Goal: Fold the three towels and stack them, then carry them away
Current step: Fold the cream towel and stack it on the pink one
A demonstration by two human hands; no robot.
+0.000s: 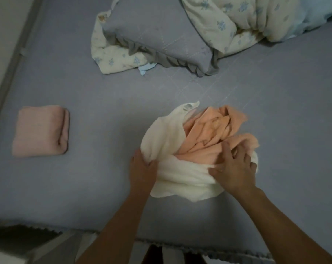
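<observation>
Grey-blue quilted bed (85,187) filling nearly the whole view, seen from above, with a scalloped trim along the near edge. Far side: a grey pillow (157,35) with a ruffled border, lying partly over a cream floral cloth (111,54), and a bunched floral quilt (256,18) at the top right.

Left of centre, well apart from everything else: a pink towel (40,130), folded into a neat square, lying flat on the bed.

Right of centre, near the front edge: a crumpled heap of two towels tangled together. White towel (167,138) wrapped around the left and near sides (one corner with a small label sticking up at the back), orange towel (216,128) bunched in the middle and right of the heap.

Left hand (142,168) gripping the white towel at the heap's left edge, fingers curled into the fabric. Right hand (235,168) on the heap's near right side, fingers spread and pressing into the folds where white meets orange; whether pinching cloth, hard to tell.
</observation>
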